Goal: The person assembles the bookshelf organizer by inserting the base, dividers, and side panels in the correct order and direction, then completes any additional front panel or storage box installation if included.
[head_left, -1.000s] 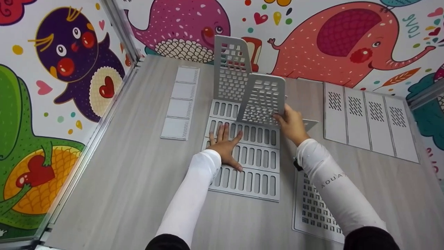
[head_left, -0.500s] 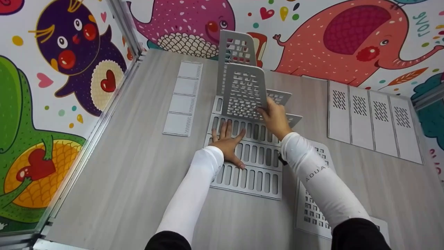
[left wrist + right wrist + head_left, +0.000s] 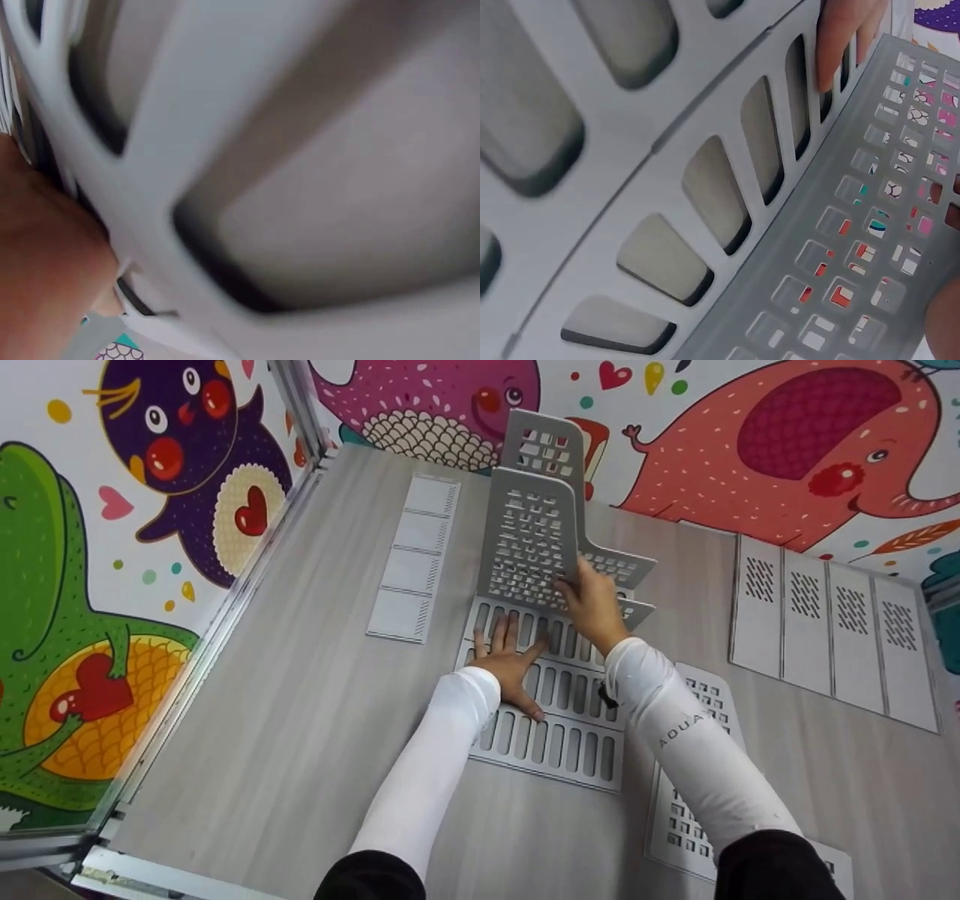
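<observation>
In the head view, my left hand [image 3: 510,671] lies with fingers spread on a grey slotted panel [image 3: 581,721], which is flat on the table. My right hand [image 3: 598,604] pinches the right edge of a grey perforated L-shaped panel [image 3: 532,536], thumb on its near face. That panel stands upright across the slotted one, its lower edge at a seam between slot rows. Behind it rises a similar perforated panel [image 3: 516,431], partly hidden. In the right wrist view, the perforated panel's margin [image 3: 776,247] meets the slotted surface. The left wrist view shows blurred slots close up.
A narrow white panel [image 3: 412,562] in several sections lies to the left. Another sectioned white panel [image 3: 817,652] with slit patterns lies at the right. One more perforated panel [image 3: 664,836] is partly under my right forearm. Cartoon walls and a metal rail [image 3: 225,585] border the table.
My right hand has moved the front perforated panel left, in line with the slotted panel's left side. It covers more of the rear panel. My left hand has stayed on the slotted panel.
</observation>
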`<state>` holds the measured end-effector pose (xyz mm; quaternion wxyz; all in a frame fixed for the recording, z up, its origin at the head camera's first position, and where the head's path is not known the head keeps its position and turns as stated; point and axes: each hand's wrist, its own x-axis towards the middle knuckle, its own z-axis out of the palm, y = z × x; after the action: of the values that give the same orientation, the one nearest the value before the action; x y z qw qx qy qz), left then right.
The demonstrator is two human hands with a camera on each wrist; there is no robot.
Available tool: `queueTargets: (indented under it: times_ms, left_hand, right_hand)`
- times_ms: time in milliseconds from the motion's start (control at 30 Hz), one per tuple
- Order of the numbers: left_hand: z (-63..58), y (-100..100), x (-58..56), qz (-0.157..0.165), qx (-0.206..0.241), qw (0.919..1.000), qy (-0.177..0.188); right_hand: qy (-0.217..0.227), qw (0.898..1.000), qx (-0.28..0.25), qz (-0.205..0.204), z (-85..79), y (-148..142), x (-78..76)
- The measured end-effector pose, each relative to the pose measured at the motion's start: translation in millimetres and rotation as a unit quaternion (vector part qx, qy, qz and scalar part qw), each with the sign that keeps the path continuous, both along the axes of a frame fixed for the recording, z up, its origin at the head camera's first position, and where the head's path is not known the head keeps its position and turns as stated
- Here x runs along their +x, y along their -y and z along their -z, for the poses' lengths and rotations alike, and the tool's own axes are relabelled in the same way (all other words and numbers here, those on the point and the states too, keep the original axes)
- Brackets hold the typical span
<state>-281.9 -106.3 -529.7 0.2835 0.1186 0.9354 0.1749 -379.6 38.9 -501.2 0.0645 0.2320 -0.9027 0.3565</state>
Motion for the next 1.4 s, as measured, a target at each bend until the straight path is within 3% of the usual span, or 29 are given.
queueTargets:
  times_ms: [167,300,433,533,600,700,767,800,967,1400]
  left_hand:
    - [-6.7,-2.8,-1.1,-0.004,-0.006,0.9999,0.009]
    - [-9.2,-1.4,-0.5,-0.007,-0.005,0.9999,0.014]
    - [-10.0,1.3,-0.6,-0.004,-0.002,0.9998,0.020]
    - [-9.5,0.6,-1.7,-0.004,-0.002,0.9997,0.025]
    - [-8.2,1.5,-2.0,-0.004,-0.002,0.9996,0.027]
    - [-6.4,1.9,-1.4,-0.005,0.000,0.9996,0.027]
    - [-5.3,1.8,-1.0,-0.005,-0.004,0.9997,0.025]
    - [-5.0,1.6,-0.8,-0.005,-0.005,0.9997,0.024]
    - [-2.1,1.3,-0.7,-0.011,0.000,0.9999,0.013]
    - [-1.4,-4.8,-0.1,-0.021,0.007,0.9997,-0.004]
  right_hand:
    - [0.037,0.998,-0.007,-0.052,-8.8,-11.8,2.5]
    - [0.073,0.994,-0.018,-0.082,-18.5,-34.1,14.4]
    - [0.051,0.998,0.020,-0.040,-24.2,-84.2,36.4]
    - [0.093,0.991,0.096,0.033,-22.7,-139.5,61.6]
    - [0.171,0.967,0.172,0.083,-16.6,-175.7,82.5]
    - [0.303,0.905,0.266,0.134,-3.0,-219.8,113.3]
    - [0.362,0.874,0.288,0.150,6.5,-238.3,130.0]
    - [0.380,0.867,0.283,0.156,10.3,-244.4,136.5]
    - [0.376,0.877,0.229,0.191,20.8,-252.6,150.5]
    - [0.363,0.887,0.190,0.212,26.4,-255.9,152.7]
